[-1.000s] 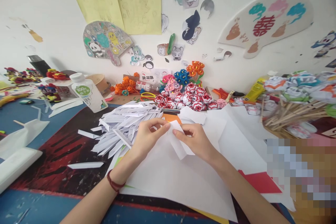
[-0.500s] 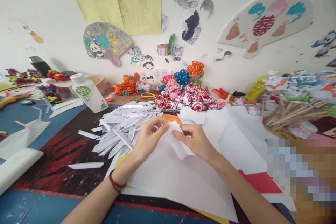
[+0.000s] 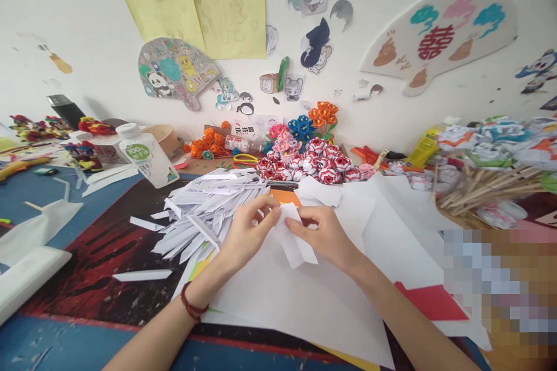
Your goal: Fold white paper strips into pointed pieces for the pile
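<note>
A small piece of folded white paper (image 3: 297, 246) is held between my two hands, above large white sheets (image 3: 278, 301) on the table. My left hand (image 3: 255, 223) pinches its upper left edge with thumb and forefinger. On the other side, my right hand (image 3: 324, 232) grips it, thumb on the front face and fingers behind, partly hidden. The paper's lower end hangs free and shows a lengthwise crease. Left of my left hand lies a heap of folded white paper strips (image 3: 200, 208). One loose strip (image 3: 143, 275) rests apart on the dark mat.
A white bottle (image 3: 148, 156) stands behind the heap. Red-and-white paper flowers (image 3: 328, 162) and orange flowers (image 3: 209, 144) line the wall. Wooden sticks (image 3: 483, 188) lie at right, near a red sheet (image 3: 433, 301). A white box-like object (image 3: 30, 278) sits at far left.
The folded paper has turned slightly in my fingers, and its lower end has spread wider. Both hands stay in nearly the same place.
</note>
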A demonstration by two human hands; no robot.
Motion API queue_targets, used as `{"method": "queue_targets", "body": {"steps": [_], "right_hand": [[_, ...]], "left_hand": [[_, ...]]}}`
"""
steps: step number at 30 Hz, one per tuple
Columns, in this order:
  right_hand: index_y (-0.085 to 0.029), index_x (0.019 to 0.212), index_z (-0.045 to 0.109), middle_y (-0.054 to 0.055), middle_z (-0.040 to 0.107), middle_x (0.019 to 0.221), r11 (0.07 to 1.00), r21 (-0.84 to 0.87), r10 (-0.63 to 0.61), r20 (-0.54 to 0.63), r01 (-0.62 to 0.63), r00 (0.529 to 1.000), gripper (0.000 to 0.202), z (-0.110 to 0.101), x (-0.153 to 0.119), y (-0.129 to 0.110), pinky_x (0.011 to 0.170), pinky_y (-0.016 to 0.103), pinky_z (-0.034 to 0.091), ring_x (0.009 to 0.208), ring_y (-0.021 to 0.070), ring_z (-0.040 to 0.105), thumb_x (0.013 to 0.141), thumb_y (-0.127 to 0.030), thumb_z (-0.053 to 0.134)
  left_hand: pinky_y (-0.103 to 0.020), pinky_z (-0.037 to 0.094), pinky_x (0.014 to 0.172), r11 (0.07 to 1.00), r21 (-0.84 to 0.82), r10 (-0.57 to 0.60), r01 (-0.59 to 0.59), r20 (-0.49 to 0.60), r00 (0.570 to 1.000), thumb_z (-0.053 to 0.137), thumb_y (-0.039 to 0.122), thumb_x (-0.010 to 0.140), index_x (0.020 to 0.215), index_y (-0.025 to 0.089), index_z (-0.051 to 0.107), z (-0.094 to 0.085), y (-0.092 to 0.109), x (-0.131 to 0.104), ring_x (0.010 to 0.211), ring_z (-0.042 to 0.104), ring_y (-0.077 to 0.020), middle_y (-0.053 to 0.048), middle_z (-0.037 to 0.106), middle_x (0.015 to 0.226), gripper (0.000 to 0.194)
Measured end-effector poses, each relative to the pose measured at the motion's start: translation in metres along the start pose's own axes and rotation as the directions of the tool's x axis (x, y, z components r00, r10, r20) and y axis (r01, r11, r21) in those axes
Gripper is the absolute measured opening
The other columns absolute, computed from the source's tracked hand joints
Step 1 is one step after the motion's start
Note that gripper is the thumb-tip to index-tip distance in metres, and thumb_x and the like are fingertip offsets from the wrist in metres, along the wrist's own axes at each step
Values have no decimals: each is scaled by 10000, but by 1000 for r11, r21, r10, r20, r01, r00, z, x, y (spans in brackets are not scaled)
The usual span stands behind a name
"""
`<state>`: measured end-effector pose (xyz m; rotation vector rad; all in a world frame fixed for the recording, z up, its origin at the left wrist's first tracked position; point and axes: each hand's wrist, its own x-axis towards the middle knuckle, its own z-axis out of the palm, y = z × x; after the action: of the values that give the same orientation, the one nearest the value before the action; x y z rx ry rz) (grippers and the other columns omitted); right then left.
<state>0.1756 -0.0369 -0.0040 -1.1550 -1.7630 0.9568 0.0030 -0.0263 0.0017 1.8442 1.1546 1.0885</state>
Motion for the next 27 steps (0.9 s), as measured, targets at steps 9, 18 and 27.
{"method": "queue_targets", "body": {"steps": [9,18,27], "right_hand": [[-159,600,588,-17,465,548,999,35,17,2,-17,1000,323,1,2,1,480,239,297,537,112,401,775,-430,612],[-155,586,556,-23,421,537,981,184,66,13,-68,998,410,0,0,-2,471,245,272,536,110,396,737,-526,645],[-192,535,294,-68,258,547,904,407,129,28,-129,991,512,5,1,4,453,232,190,509,65,261,708,-412,722]], "left_hand": [[-229,388,622,998,58,7,-10,65,998,490,264,867,774,179,606,-1,6,-2,704,520,-131,-10,598,760,171],[-219,389,608,1000,25,4,-7,96,995,484,228,843,727,175,565,0,5,-1,677,502,-124,5,550,698,151],[-203,358,555,999,-32,-26,30,118,993,478,221,841,731,174,535,1,1,0,638,474,-105,21,513,678,133]]}}
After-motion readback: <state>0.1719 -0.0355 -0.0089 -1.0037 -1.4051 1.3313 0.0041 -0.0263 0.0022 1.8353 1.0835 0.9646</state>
